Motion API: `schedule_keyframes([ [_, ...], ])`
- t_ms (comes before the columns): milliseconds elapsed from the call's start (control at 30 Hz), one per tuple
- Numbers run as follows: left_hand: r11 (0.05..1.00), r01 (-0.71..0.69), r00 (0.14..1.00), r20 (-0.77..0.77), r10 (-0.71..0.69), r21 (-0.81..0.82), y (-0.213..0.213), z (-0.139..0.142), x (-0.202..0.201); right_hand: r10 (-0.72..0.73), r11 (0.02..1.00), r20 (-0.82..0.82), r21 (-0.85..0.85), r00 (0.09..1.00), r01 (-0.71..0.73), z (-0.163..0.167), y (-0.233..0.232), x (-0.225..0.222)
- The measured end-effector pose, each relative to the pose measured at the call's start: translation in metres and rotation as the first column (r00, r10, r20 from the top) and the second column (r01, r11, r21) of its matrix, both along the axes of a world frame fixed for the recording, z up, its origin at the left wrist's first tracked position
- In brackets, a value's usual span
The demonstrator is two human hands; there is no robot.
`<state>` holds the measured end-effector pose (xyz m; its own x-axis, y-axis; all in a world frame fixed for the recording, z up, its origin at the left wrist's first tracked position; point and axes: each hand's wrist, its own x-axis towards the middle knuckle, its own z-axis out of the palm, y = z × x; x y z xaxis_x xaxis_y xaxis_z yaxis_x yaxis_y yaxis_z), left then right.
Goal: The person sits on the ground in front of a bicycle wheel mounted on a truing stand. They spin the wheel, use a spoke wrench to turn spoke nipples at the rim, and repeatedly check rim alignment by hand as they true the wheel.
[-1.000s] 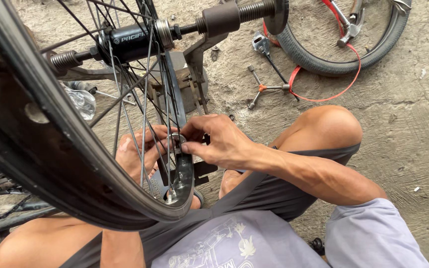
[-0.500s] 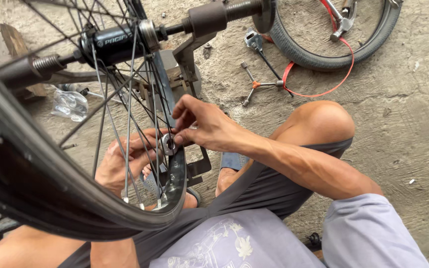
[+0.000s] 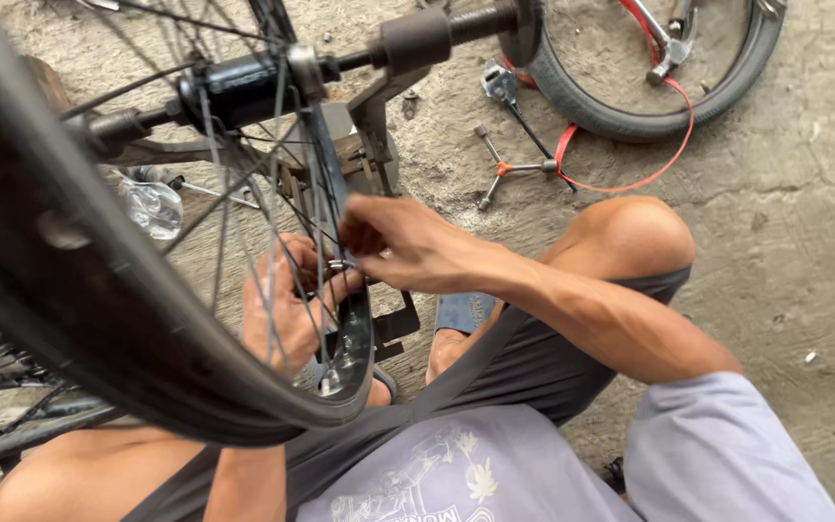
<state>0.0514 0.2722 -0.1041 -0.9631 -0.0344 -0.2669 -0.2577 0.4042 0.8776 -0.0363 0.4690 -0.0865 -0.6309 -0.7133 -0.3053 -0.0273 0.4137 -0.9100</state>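
The person is sitting low on the concrete floor (image 3: 804, 222) and working on a bicycle wheel (image 3: 147, 338) mounted on a metal stand (image 3: 379, 106), which is filling the left of the view. The right hand (image 3: 408, 242) is pinching a small metal piece at the rim (image 3: 355, 338), fingers narrow and curled on it, while the left hand (image 3: 282, 309) is reaching through the spokes (image 3: 273, 271), its fingers loosely bent and touching them near the same spot. The wheel is looking stiff and fairly light, its thin spokes springy and easy to bend, so the rim or the hub (image 3: 234, 92) seems the safer hold. A clear plastic bottle (image 3: 152, 208) is lying behind; its label cannot be made out. A three-way wrench (image 3: 504, 169) and a spare tyre (image 3: 649, 97) are lying further off.
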Motion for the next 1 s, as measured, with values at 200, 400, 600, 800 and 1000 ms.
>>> schedule_keyframes([
  [200,0.995,-0.079,0.990,-0.120,0.071,-0.062,0.011,0.005,0.005,-0.033,0.999,0.022,0.040,0.999,0.032,0.007,0.005,0.012],
  [400,0.929,0.082,0.996,-0.006,-0.086,0.361,-0.014,0.006,0.002,-0.134,0.991,-0.072,-0.001,0.988,0.134,0.002,-0.001,0.025],
  [600,0.922,0.014,0.992,0.113,-0.062,0.388,-0.015,0.014,0.003,-0.183,0.972,-0.258,0.097,0.949,0.213,-0.006,-0.009,0.036],
  [800,0.920,-0.056,0.998,0.039,0.045,0.387,-0.003,0.007,-0.001,-0.281,0.955,-0.433,-0.034,0.857,0.296,0.002,0.007,0.029],
  [1000,0.896,-0.024,0.998,-0.033,0.044,0.443,-0.008,-0.006,0.012,-0.223,0.975,0.084,0.037,0.971,0.220,0.008,0.022,0.009],
])
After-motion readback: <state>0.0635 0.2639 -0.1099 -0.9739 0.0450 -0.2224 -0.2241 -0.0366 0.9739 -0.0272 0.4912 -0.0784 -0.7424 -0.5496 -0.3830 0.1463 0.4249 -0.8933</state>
